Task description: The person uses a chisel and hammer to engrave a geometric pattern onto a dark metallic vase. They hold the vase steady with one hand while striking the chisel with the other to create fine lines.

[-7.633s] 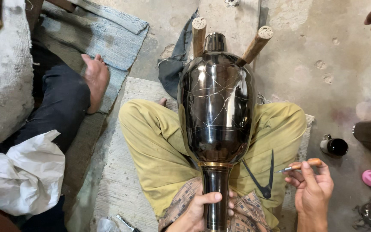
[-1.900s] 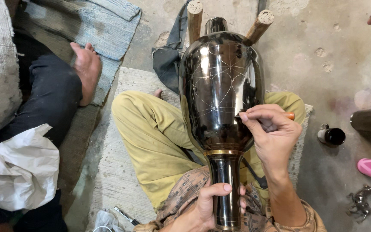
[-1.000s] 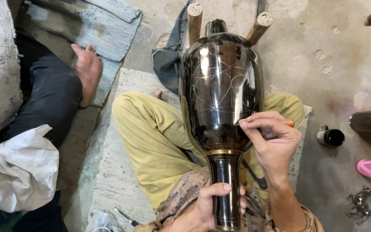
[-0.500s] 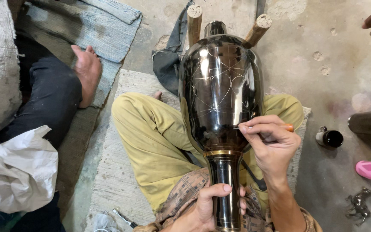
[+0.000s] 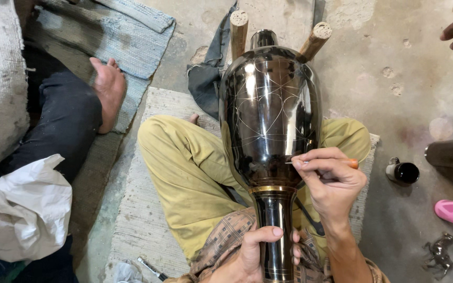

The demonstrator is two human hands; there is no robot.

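Black vase (image 5: 271,120) neck in left hand (image 5: 252,254) grip; right hand (image 5: 331,181) tool (image 5: 323,163) touching body.

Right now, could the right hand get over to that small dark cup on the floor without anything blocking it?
Probably yes. The right hand holds an orange-handled tool against the black vase, and the small dark cup sits on bare floor to its right, past the knee. Nothing lies between them, though the tool occupies the fingers.

Soft, even daylight fills the sharp picture, shadows are faint, bright white glare streaks shine on the shiny black vase (image 5: 271,115), and the edges bend a little.
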